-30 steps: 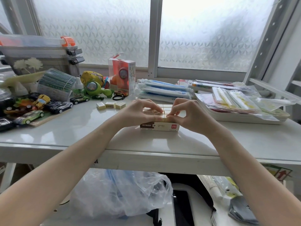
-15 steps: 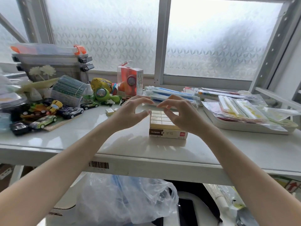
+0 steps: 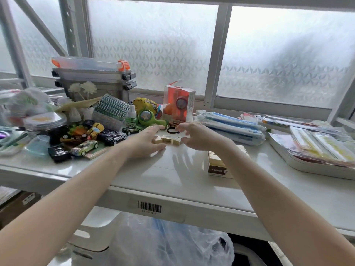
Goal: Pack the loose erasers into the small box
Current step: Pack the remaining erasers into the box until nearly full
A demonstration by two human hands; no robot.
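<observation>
Three loose erasers are counted on the table, side by side in a row. One small box is seen, with several erasers packed in it; their number cannot be told, as an arm covers part of it. Two hands are counted, a left hand and a right hand. One black ring is seen behind the row. About eight toy cars are counted at the left.

Just two bare forearms coming in from the bottom corners, no sleeves anywhere in frame, nothing on either wrist: no watch, band or bracelet. Slim bare left hand and slim bare right hand, no rings or gloves. Nails too small and blurry to tell much.
</observation>
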